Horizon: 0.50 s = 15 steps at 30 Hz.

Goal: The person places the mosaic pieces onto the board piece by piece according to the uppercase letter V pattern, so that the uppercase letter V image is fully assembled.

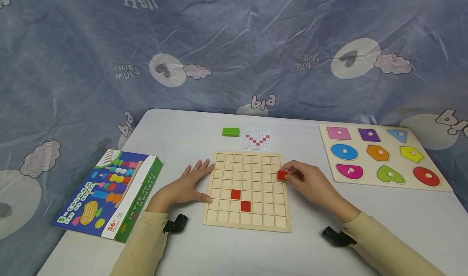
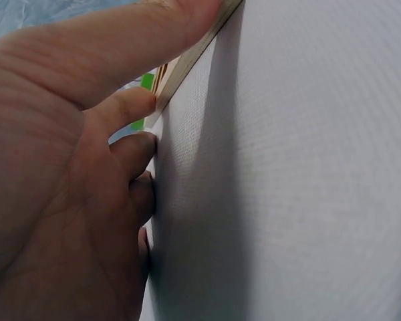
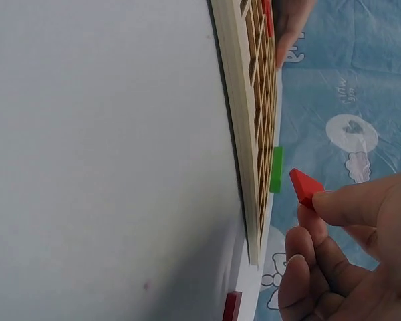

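A wooden grid board point(image 1: 257, 174) lies flat on the white table, with one red square tile point(image 1: 235, 194) and a second red tile point(image 1: 245, 206) set in cells of its lower rows. My right hand point(image 1: 307, 181) pinches another red tile point(image 1: 282, 175) between thumb and fingertips at the board's right edge; in the right wrist view this tile point(image 3: 306, 187) is held in the air. Along the board's left edge, my left hand point(image 1: 186, 188) lies with spread fingers, thumb and fingertips touching the frame. Behind the board lies a small pattern card point(image 1: 258, 139) showing a red V of squares.
A green block point(image 1: 231, 132) sits beside the card. On the left lies a blue and green toy box point(image 1: 109, 194). At the right is a wooden shape puzzle point(image 1: 373, 174) with knobbed coloured pieces. A printed blue cloth point(image 1: 234, 44) hangs behind the table.
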Available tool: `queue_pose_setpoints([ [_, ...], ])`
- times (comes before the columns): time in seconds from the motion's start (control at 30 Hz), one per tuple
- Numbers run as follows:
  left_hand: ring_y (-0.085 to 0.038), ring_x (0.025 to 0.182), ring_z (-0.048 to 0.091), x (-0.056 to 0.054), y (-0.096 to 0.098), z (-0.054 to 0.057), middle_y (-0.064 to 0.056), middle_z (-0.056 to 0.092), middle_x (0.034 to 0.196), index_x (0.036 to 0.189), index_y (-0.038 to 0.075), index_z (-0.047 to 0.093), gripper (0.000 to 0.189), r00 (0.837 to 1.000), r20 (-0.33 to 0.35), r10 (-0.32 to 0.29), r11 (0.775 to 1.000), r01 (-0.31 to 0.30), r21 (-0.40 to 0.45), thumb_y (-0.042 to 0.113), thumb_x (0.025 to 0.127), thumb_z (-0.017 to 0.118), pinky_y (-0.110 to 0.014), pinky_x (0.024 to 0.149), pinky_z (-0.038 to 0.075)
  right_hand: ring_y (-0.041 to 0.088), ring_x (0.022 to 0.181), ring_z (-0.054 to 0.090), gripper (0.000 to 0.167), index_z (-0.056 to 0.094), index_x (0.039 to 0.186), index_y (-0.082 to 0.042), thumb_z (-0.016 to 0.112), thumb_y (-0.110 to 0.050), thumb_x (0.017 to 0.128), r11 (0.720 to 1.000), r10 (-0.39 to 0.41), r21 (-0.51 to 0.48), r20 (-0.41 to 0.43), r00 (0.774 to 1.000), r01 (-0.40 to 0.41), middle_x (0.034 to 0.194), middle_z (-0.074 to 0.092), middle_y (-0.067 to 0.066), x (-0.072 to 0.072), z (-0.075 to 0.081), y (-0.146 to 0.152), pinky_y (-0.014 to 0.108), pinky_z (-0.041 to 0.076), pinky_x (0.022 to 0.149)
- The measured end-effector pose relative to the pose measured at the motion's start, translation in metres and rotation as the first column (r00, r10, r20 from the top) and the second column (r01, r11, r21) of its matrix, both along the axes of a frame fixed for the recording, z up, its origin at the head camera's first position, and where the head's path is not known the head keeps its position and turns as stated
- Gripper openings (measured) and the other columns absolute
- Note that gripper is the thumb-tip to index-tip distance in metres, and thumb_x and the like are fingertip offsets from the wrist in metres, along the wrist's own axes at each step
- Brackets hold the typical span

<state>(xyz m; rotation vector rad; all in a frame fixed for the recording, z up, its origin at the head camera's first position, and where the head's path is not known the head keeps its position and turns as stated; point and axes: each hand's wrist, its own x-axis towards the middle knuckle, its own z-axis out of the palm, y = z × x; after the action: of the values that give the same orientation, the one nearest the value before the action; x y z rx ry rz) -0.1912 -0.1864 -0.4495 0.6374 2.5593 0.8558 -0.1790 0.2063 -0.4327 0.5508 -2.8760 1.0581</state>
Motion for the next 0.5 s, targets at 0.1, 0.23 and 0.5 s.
queue_pose_setpoints([
  [0.1,-0.036,0.156,-0.001,0.0,0.0,-0.001,-0.015,0.01,0.17,0.162,0.01,0.025,0.111,1.0,-0.004,-0.002,1.0,0.002,-0.002,0.041,0.076,0.088,-0.056,0.124,-0.004,0.015,0.075,0.056,0.02,0.071,0.109,-0.02,0.075,-0.01,0.092,1.0,-0.004,-0.013,0.012,1.0,0.005,0.086,0.064,-0.007,0.001,0.0,-0.004,0.024,0.049,0.064],
  [0.23,-0.036,0.156,-0.001,0.0,-0.001,-0.002,-0.015,0.01,0.17,0.162,0.01,0.025,0.111,1.0,-0.007,-0.001,1.0,0.001,-0.003,0.041,0.077,0.088,-0.056,0.124,-0.004,0.013,0.078,0.058,0.02,0.072,0.109,-0.02,0.075,-0.009,0.092,1.0,0.003,-0.022,0.02,1.0,-0.002,0.088,0.066,-0.008,0.001,-0.001,-0.01,0.025,0.05,0.067],
  [0.5,-0.036,0.156,-0.001,0.001,0.0,0.0,-0.015,0.011,0.169,0.162,0.01,0.025,0.111,1.0,-0.006,0.001,1.0,-0.001,-0.001,0.041,0.076,0.088,-0.056,0.124,-0.004,0.012,0.079,0.058,0.019,0.074,0.108,-0.019,0.075,-0.01,0.092,0.999,0.04,-0.036,0.028,0.999,-0.039,0.086,0.064,-0.01,0.003,-0.001,-0.027,0.025,0.051,0.067],
])
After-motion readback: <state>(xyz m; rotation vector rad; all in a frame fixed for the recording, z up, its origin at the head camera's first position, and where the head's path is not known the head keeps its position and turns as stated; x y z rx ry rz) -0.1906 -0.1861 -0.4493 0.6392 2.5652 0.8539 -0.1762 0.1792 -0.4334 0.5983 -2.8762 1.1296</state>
